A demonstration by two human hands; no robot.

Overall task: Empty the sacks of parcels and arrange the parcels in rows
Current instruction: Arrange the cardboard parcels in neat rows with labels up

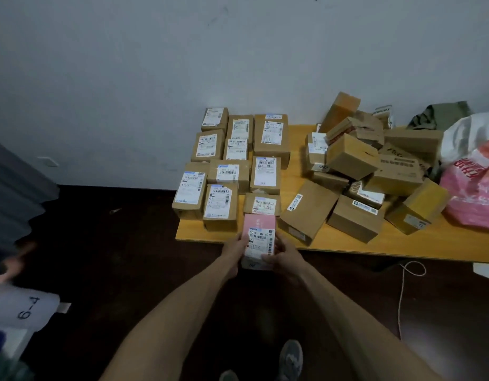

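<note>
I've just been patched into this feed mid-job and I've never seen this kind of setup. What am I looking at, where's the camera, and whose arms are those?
There is no machine here: a person works with bare hands. The single picture comes from a wide-angle camera on their head, looking forward and down, so the two arms rising from the bottom edge are their own. The left hand and right hand together hold a pink parcel with a white label, at the near edge of a wooden table. On the table's left part, brown labelled parcels lie in neat rows. To the right sits an unsorted pile of boxes, and beyond it a pink and white plastic bag. The floor below is dark; a shoe shows at the bottom.
</note>
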